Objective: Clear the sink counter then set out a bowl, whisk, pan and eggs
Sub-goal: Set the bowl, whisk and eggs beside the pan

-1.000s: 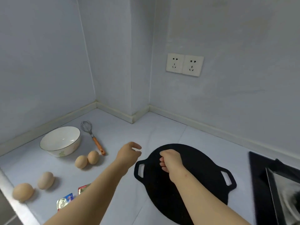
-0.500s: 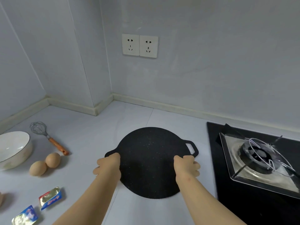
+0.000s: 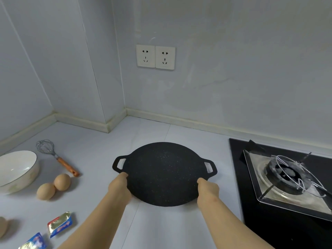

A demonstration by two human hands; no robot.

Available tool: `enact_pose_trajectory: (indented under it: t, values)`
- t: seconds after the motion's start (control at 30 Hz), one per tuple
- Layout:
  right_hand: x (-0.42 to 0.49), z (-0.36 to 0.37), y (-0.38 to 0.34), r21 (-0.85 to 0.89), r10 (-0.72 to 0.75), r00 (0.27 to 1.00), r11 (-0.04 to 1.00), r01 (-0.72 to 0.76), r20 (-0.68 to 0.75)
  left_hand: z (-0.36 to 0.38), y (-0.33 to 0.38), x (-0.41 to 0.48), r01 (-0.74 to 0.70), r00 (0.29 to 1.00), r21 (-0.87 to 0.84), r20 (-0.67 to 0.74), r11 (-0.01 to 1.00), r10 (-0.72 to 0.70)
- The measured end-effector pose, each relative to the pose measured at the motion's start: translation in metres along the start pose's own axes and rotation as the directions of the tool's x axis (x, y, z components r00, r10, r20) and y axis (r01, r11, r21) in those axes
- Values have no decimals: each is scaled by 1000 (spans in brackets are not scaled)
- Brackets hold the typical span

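The black flat pan (image 3: 164, 174), with a loop handle on each side, is at the middle of the pale counter (image 3: 100, 151). My left hand (image 3: 119, 186) grips its left rim just below the left handle. My right hand (image 3: 207, 189) grips the right rim below the other handle; the fingers of both are hidden under the pan. To the left stand a white bowl (image 3: 16, 169), a wire whisk with an orange handle (image 3: 57, 157), and two brown eggs (image 3: 62, 181) (image 3: 46, 191) touching each other. Another egg (image 3: 2, 229) is cut off by the left edge.
Two foil butter packets (image 3: 60, 224) (image 3: 34, 242) lie near the front left. A black gas hob with a burner and wire stand (image 3: 291, 175) fills the right side. A double wall socket (image 3: 155, 57) is on the wall behind.
A second ago both hands hovered over the pan; they have since taken hold of its two sides. The left handle, covered half a second ago, now shows.
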State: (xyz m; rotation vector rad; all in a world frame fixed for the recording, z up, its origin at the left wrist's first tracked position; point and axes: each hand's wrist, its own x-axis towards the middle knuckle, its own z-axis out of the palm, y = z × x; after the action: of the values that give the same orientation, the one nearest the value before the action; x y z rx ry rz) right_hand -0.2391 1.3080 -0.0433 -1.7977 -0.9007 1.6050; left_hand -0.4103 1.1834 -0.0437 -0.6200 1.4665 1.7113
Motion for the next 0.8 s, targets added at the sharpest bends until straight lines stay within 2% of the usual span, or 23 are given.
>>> enact_pose_trajectory:
  t: [0.17, 0.27, 0.6, 0.8]
  values:
    - [-11, 27, -14, 111, -23, 984, 994, 3, 178, 0, 19, -16, 22, 967, -121, 254, 992, 10]
    - [-18, 43, -24, 177, -33, 954, 984, -21, 298, 4, 30, -17, 2, 935, -105, 352, 994, 35]
    - [5, 93, -50, 176, -37, 909, 984, -40, 415, 37, 68, 8, -115, 969, 59, 228, 992, 98]
    - [26, 116, -62, 78, -31, 918, 997, -1, 396, 56, 77, 46, -109, 988, 83, 117, 991, 99]
